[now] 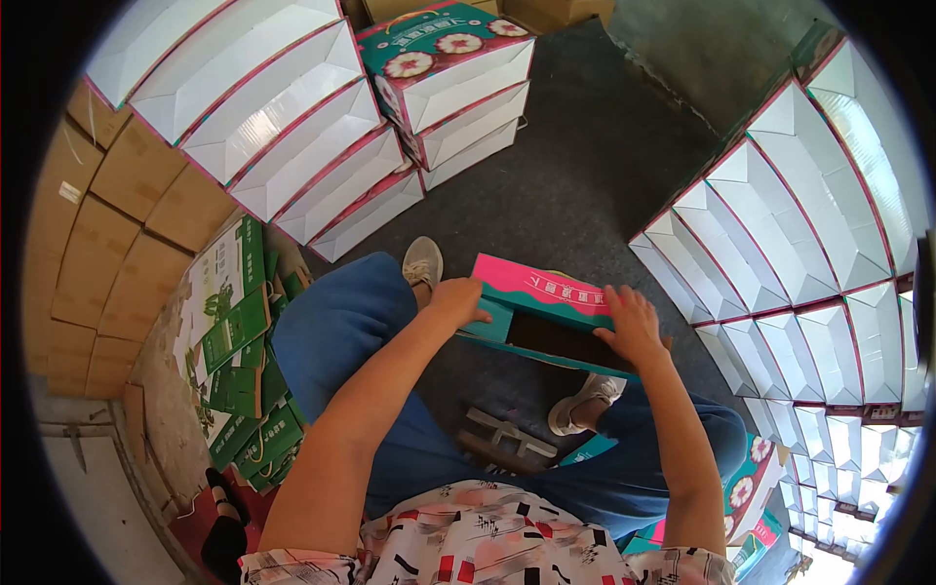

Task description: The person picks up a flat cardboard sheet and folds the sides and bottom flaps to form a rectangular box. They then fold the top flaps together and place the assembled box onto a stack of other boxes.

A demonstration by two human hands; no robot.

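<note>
A pink and teal cardboard carton with white lettering is held between my knees, above the dark floor. Its side facing me is open, showing a dark brown inside and a teal flap at the left. My left hand is closed on the carton's left end, thumb over the teal flap. At the other end, my right hand grips the carton, its fingers over the pink panel and its thumb by the opening. The carton's underside is hidden.
Stacked white-sided cartons rise at upper left and right. A teal-topped carton pile stands ahead. Brown boxes line the left wall, with flattened green cartons beside my leg. A low stool-like object sits beneath me.
</note>
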